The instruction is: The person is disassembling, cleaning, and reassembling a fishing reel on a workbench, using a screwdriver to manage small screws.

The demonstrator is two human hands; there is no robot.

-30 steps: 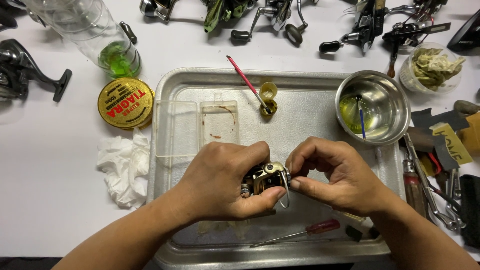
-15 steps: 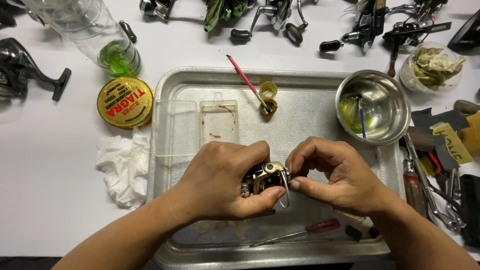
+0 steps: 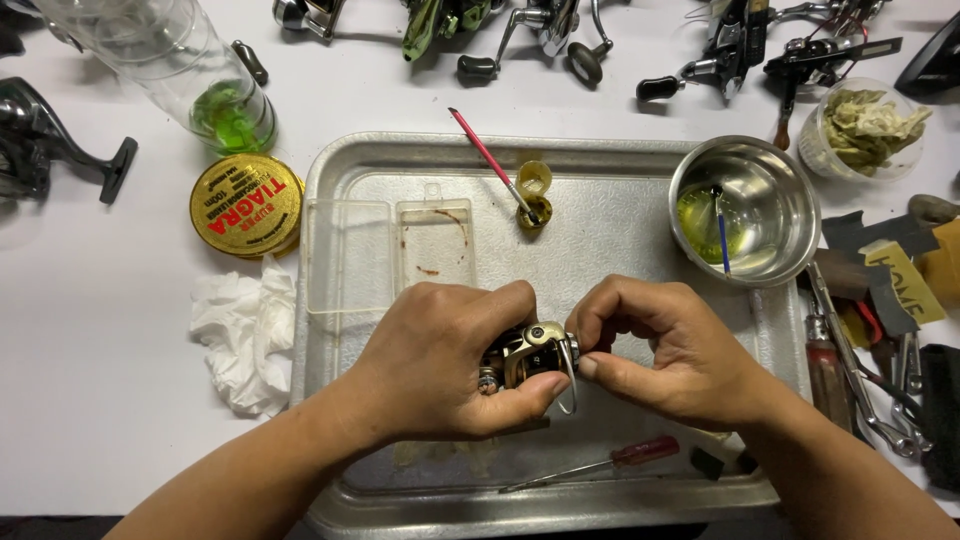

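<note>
Fingers of the left hand wrap a small gold reel part; right hand pinches its right end, over the metal tray. Likely hard, slick, light; grip the body, not the thin wire loop. Just below: one red screwdriver. Beyond: one steel bowl, two brushes.

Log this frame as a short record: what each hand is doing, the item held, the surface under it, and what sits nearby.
left hand: wrapped around a gold and black fishing reel
right hand: fingertips pinched at the reel's right end
surface: metal tray on a white table
on tray: clear plastic box, red-handled brush in a small cap, red-handled screwdriver
right of the hands: steel bowl with yellow-green liquid
left of tray: crumpled tissue, round gold tin
</note>
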